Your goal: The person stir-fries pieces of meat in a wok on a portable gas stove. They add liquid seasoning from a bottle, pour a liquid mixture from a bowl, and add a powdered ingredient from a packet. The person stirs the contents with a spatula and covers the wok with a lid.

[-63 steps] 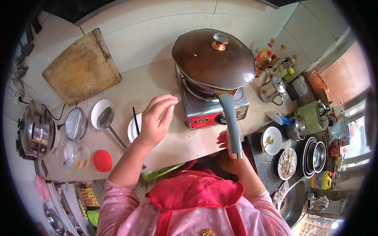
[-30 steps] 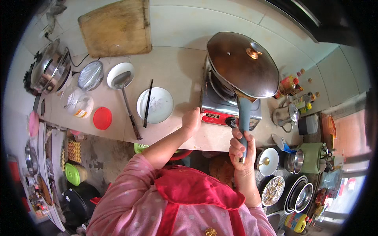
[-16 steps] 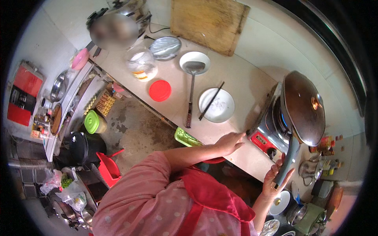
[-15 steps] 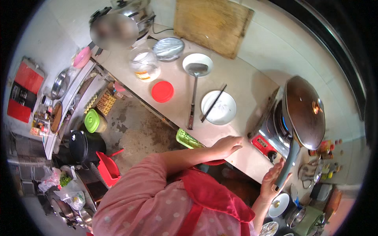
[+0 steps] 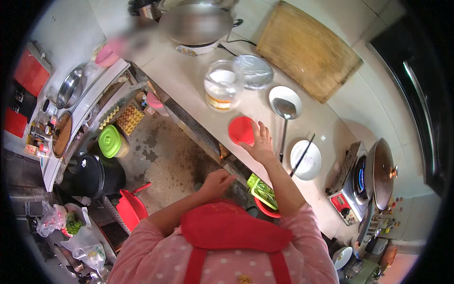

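Note:
My right hand (image 5: 261,143) reaches over the counter with thumb and fingers spread. It is at the right edge of a round red lid (image 5: 240,130) lying flat; whether it touches the lid is hard to tell. Behind the lid stands a clear plastic jar (image 5: 222,87) without a cover, holding something white low inside. My left hand (image 5: 217,183) hangs in front of the counter, fingers curled together, nothing visible in them. To the right of my right hand lie a spatula (image 5: 284,110) resting in a white bowl (image 5: 292,93) and a white plate (image 5: 309,163) with chopsticks (image 5: 302,155) across it.
On the right, a wok (image 5: 382,173) with its lid sits tilted over a lit gas stove (image 5: 347,203). A film-covered dish (image 5: 255,71) and a cutting board (image 5: 307,49) are at the back. Below the counter's edge is a green basket (image 5: 263,191) with greens.
My right hand has left the wok's handle and moved left to the red lid. My left hand has drawn back left, off the counter edge, and curled. The view has turned left.

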{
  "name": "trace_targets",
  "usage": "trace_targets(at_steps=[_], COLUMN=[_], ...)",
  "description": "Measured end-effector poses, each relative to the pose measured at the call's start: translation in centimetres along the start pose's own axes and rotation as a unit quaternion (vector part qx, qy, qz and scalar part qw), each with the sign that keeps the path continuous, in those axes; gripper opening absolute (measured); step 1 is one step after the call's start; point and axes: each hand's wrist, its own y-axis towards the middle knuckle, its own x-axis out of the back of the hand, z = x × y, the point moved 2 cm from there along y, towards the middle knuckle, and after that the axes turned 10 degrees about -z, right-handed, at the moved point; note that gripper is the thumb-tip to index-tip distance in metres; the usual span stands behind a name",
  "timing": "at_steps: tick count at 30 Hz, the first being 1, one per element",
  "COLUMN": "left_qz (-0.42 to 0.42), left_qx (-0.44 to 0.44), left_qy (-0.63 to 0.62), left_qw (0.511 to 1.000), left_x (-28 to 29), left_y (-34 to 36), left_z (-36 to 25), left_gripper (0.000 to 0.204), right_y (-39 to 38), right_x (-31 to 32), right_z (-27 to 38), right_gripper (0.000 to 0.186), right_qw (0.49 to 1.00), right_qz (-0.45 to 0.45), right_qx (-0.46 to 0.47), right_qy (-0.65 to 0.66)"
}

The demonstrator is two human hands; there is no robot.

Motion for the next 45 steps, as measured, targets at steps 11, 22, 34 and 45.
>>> trace_targets(at_steps=[11, 22, 34, 45], left_qz=[-0.127, -0.086, -0.096, -0.074], left_qx=[0.185, 0.036, -0.022, -0.140], left_qy=[-0.096, -0.070, -0.038, 0.028], left_qw=[0.970, 0.993, 0.994, 0.987], left_x=[16.8, 20.4, 21.7, 24.7], left_y=[-0.2, 9.9, 22.3, 36.1], left_z=[8.1, 5.3, 4.6, 6.4], left_gripper=[0.028, 0.020, 0.027, 0.123], right_y=[7.6, 20.1, 24.2, 31.7], right_x=[-4.1, 2.6, -0.3, -2.4], right_z=[2.2, 15.9, 19.9, 25.8], right_gripper=[0.095, 0.096, 0.087, 0.088], right_qw=[0.960, 0.978, 0.971, 0.954], right_qz=[-0.218, -0.046, -0.050, 0.061], right_qx=[-0.107, 0.105, 0.179, 0.228], right_qy=[0.137, -0.173, -0.149, -0.187])
